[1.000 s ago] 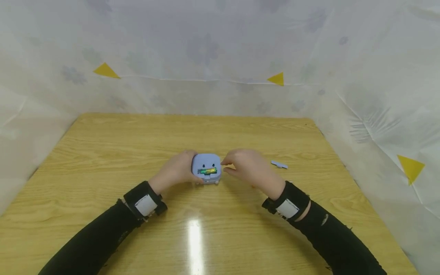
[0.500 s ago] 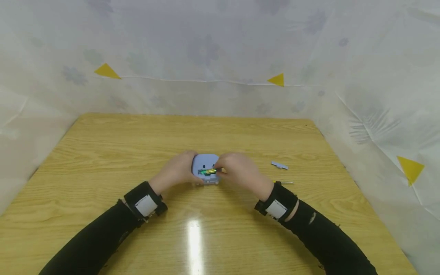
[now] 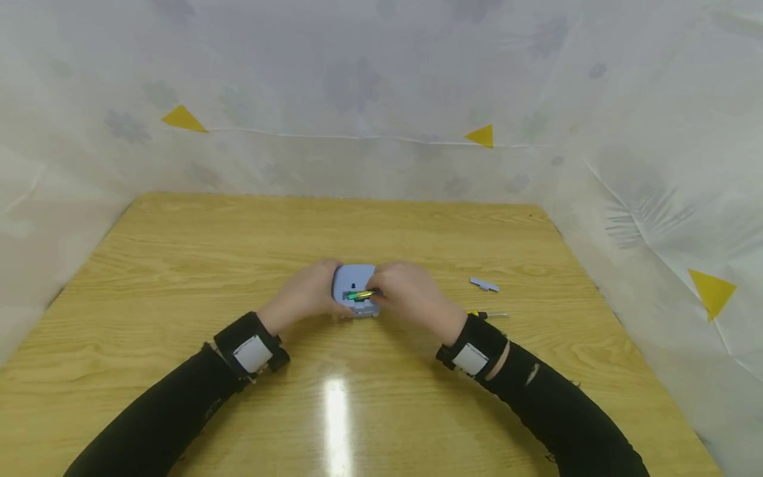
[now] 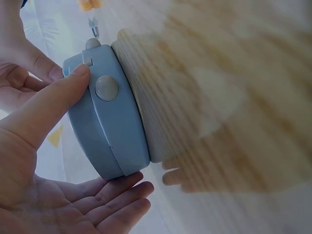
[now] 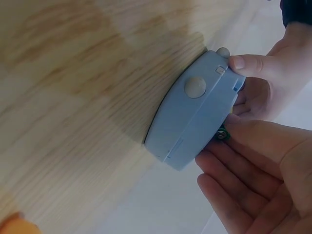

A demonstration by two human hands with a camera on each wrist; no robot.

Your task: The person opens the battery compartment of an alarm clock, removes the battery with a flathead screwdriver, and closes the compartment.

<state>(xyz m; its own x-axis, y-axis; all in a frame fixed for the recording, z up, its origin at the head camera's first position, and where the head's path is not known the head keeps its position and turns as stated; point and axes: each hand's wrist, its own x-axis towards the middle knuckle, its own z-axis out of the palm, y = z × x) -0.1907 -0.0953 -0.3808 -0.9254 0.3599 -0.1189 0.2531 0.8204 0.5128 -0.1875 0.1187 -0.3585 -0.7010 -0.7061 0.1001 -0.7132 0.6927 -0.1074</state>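
A light-blue rounded plastic device (image 3: 355, 273) stands on the table, its battery compartment uncovered. My left hand (image 3: 305, 295) holds the device by its left side; in the left wrist view the thumb presses a front edge and the fingers lie along the opposite side. At the compartment, my right hand (image 3: 412, 297) pinches the right end of a green-and-gold battery (image 3: 359, 295) between thumb and fingers. The right wrist view shows the round end of the battery (image 5: 222, 133) raised out of the case, under the thumb. The right hand hides part of the device's front.
To the right lies a small light-blue battery cover (image 3: 484, 285). A screwdriver (image 3: 490, 315) with a yellow-and-black handle rests just below it, partly behind the right wrist. White patterned sheeting (image 3: 352, 79) encloses the wooden table (image 3: 238, 238) at the back and sides.
My right hand has moved left from beside the device onto the battery end and pinched it. The screwdriver has come into view from behind that wrist. The left hand keeps its hold.
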